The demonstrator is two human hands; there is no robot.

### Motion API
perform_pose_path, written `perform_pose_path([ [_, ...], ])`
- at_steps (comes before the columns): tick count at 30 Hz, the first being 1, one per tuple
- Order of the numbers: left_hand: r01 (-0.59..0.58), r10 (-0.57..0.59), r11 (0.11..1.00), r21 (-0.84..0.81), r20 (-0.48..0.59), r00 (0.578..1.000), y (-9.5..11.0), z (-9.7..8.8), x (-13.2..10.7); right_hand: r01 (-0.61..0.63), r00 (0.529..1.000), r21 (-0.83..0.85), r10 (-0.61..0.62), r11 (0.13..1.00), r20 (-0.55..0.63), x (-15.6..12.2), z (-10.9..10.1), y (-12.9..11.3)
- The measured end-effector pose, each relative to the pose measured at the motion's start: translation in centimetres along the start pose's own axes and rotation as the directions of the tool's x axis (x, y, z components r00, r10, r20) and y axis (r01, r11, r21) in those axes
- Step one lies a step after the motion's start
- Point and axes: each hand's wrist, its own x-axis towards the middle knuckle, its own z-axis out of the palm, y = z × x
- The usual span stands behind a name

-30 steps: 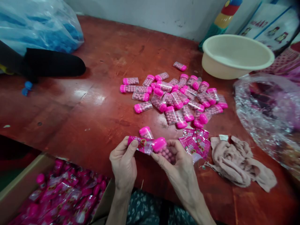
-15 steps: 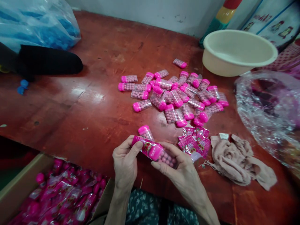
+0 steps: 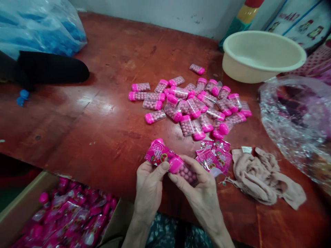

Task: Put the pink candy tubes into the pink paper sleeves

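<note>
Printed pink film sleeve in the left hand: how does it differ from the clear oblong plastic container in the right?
The printed pink film sleeve looks thin and flat; the clear oblong plastic container looks thick and rigid. The sleeve carries graphics; the container shows pink balls inside. The left hand pinches the sleeve, the right hand the container. Both show bright pink.

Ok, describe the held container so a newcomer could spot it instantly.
On the red-brown table, find the heap of pink-capped containers. Just below, the right hand holds the clear container of pink balls; unlike its neighbours, its cap faces the wrapper in the left hand.
</note>
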Motion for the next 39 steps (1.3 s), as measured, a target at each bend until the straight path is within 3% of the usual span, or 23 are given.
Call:
perform_pose_path([
  [4, 0.074, -0.074, 0.997, -0.029, 0.011, 0.997, 0.1, 0.1, 0.2, -0.051, 0.998, -0.030, 0.052, 0.998, 0.029, -0.1, 0.2, 0.0],
  [12, 0.073, -0.075, 0.991, -0.113, -0.014, 0.997, 0.0, 0.3, 0.3, -0.069, 0.993, 0.031, 0.065, 0.997, 0.098, 0.0, 0.1, -0.1],
  [19, 0.076, -0.072, 0.994, -0.073, 0.063, 0.995, -0.3, 0.6, 0.2, 0.055, 0.996, -0.085, -0.060, 0.995, -0.061, -0.5, 0.6, 0.4],
  [25, 0.101, -0.096, 0.994, -0.034, 0.131, 0.987, -0.3, 0.7, 0.1, 0.160, 0.979, -0.161, -0.177, 0.974, -0.098, -0.6, 0.9, 0.4],
  [28, 0.103, -0.096, 0.994, -0.031, 0.174, 0.980, -0.3, 0.5, 0.2, 0.143, 0.986, -0.139, -0.153, 0.980, -0.068, -0.7, 0.8, 0.2],
  [32, 0.063, -0.060, 0.998, -0.007, 0.225, 0.972, -0.1, 0.3, 0.4, 0.089, 0.995, -0.097, -0.083, 0.991, 0.061, -1.0, 0.8, 0.0],
  [36, 0.066, -0.073, 0.997, 0.034, 0.270, 0.960, -0.4, 0.3, 0.2, 0.006, 1.000, -0.090, -0.005, 0.996, 0.010, -1.0, 0.8, -0.1],
  [39, 0.153, -0.143, 0.988, -0.031, 0.206, 0.968, -0.6, 0.6, 0.0, -0.008, 1.000, -0.094, 0.007, 0.996, -0.012, -0.8, 0.8, 0.0],
])
